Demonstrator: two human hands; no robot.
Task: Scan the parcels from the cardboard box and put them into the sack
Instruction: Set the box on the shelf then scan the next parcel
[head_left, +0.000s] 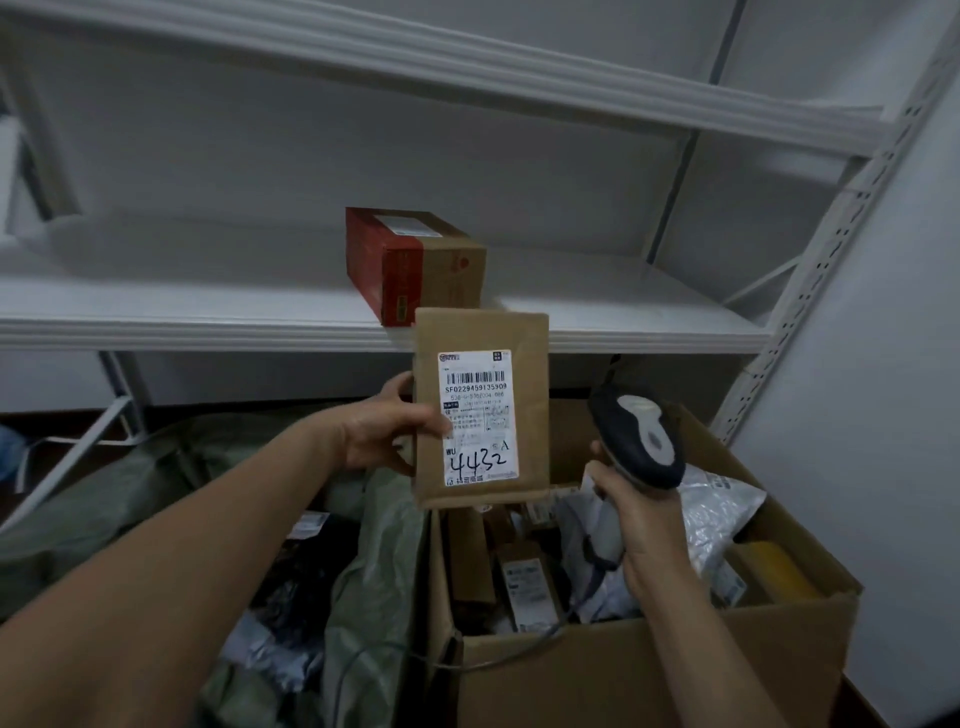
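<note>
Pinches the upright parcel (530, 415) in the left hand (384, 431), grips the scanner (636, 441) just beside it in the right hand (639, 519).

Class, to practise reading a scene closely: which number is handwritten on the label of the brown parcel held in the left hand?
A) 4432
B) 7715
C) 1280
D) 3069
A: the white label on the brown parcel, gripped by the left hand, shows 4432 in black marker.
</note>
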